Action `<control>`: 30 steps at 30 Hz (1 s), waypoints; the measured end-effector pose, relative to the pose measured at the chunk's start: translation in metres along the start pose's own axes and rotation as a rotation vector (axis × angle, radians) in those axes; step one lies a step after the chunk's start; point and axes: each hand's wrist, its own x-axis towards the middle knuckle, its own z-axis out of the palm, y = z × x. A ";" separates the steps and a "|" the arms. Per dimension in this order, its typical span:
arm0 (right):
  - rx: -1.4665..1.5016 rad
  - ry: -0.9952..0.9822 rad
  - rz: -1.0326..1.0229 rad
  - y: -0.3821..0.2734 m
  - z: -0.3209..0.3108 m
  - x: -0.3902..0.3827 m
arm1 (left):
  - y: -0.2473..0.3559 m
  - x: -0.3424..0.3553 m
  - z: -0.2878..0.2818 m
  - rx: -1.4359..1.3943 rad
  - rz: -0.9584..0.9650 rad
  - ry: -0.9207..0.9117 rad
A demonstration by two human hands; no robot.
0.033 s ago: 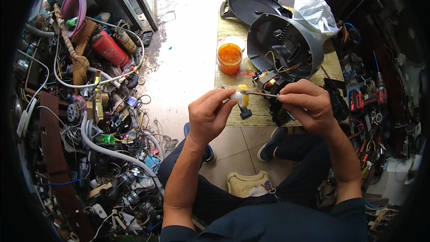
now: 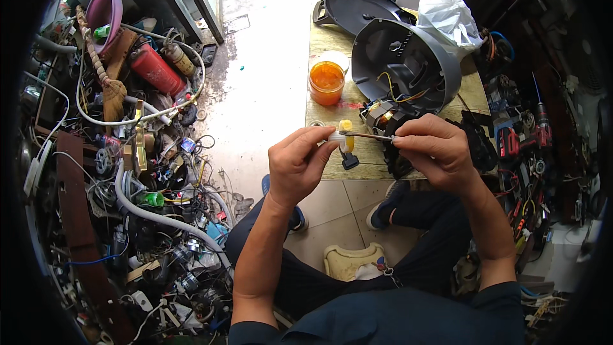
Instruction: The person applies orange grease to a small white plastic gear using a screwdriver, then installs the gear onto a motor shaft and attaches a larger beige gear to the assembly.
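My left hand [image 2: 297, 161] pinches a small white plastic part [image 2: 340, 140] between thumb and fingertips. Something yellow [image 2: 348, 129] shows at the part's right side; whether it belongs to the part, I cannot tell. Closed round the end of a thin metal rod-like tool [image 2: 370, 136], perhaps a screwdriver, is my right hand [image 2: 437, 151]. The tool lies almost level, its tip against the white part. Below the part a small black piece [image 2: 350, 161] shows over the table edge. A motor with copper windings [image 2: 382, 115] lies just beyond the tool.
On the wooden table [image 2: 325, 169] stand a jar of orange grease [image 2: 326, 83], a dark grey round housing [image 2: 440, 67] with wires, a black lid [image 2: 361, 11] and a white plastic bag [image 2: 444, 16]. Heaped parts and a red cylinder [image 2: 156, 70] fill the left; a red drill [image 2: 509, 143] lies right.
My right hand has shifted slightly left, and the tool's tip has slid a little further left along the white part. The left hand stays in place.
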 end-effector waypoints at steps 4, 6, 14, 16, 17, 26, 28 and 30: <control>0.048 -0.026 -0.024 -0.003 0.005 0.002 | -0.004 -0.002 0.002 -0.034 0.002 0.016; 0.078 0.030 0.051 -0.004 0.003 0.001 | -0.001 -0.001 0.000 -0.029 -0.024 0.012; 0.212 0.015 0.200 -0.003 -0.002 0.005 | 0.000 0.001 -0.003 0.007 -0.109 0.051; 0.287 0.083 0.391 0.005 -0.003 0.013 | -0.010 -0.003 -0.005 -0.006 -0.186 0.107; 0.274 0.083 0.492 0.011 -0.003 0.021 | -0.014 -0.003 -0.008 -0.022 -0.226 0.131; -0.205 -0.153 0.477 0.090 0.041 0.107 | -0.025 0.001 -0.017 -0.059 -0.480 0.303; -0.280 -0.156 0.490 0.103 0.049 0.118 | -0.022 0.003 -0.018 -0.043 -0.562 0.279; -0.349 -0.141 0.489 0.117 0.058 0.125 | -0.021 0.005 -0.019 -0.060 -0.559 0.297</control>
